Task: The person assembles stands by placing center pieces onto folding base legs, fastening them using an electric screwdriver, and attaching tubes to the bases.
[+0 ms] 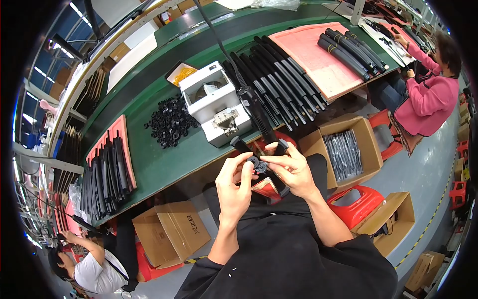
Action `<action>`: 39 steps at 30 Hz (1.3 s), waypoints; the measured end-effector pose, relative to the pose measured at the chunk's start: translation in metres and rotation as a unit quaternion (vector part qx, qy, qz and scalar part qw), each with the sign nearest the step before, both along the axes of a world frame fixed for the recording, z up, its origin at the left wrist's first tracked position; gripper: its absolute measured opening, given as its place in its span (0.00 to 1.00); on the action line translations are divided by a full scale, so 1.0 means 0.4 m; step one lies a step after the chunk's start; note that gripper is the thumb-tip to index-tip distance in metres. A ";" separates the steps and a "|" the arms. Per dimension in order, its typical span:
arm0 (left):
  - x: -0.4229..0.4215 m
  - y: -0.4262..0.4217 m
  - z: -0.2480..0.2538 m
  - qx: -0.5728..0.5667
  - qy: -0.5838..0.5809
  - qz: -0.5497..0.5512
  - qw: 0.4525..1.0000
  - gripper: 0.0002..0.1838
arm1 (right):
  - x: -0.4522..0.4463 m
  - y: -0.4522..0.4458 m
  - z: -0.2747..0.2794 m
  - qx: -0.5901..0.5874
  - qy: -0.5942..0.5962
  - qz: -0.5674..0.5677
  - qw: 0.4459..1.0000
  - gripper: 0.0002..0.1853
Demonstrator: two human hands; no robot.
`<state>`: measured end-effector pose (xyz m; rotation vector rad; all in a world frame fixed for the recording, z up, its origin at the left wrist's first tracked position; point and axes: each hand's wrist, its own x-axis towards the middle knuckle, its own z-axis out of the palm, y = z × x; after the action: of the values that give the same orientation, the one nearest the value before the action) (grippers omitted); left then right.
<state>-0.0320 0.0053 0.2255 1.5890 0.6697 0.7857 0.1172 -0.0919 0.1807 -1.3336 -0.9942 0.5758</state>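
Small round black parts (pixel 259 165) are between my two hands, in front of my body. My left hand (pixel 235 184) pinches one of them between thumb and fingers. From the other side, my right hand (pixel 293 169) has its fingertips closed on the dark piece beside it. Black bars of a dark fixture show behind and below my fingers. Past my hands, at the bench edge, stands a white machine (pixel 214 102) with a metal head. A heap of small black parts (pixel 171 121) lies to its left on the green bench (pixel 164 172).
Black tubes (pixel 284 82) lie right of the machine, more tubes (pixel 107 174) at the left. Bundled tubes (pixel 351 52) rest on a pink mat (pixel 308 42). Cardboard boxes (pixel 371 149) and a red stool (pixel 356 204) stand below. Co-workers sit at far right and lower left.
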 end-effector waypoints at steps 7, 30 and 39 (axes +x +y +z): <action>-0.001 0.005 0.003 -0.025 -0.012 -0.003 1.000 0.13 | 0.015 -0.001 0.011 -0.019 -0.075 0.001 0.997 0.14; 0.000 0.016 -0.006 -0.029 -0.020 -0.024 0.999 0.14 | 0.031 0.011 -0.008 -0.018 -0.189 -0.018 0.982 0.10; -0.001 0.004 0.002 0.021 0.016 -0.021 0.999 0.17 | 0.026 0.007 -0.015 -0.014 -0.158 -0.012 0.987 0.10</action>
<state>-0.0326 0.0070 0.2262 1.6524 0.6447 0.7497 0.1277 -0.0889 0.1746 -1.4893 -1.2293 0.3666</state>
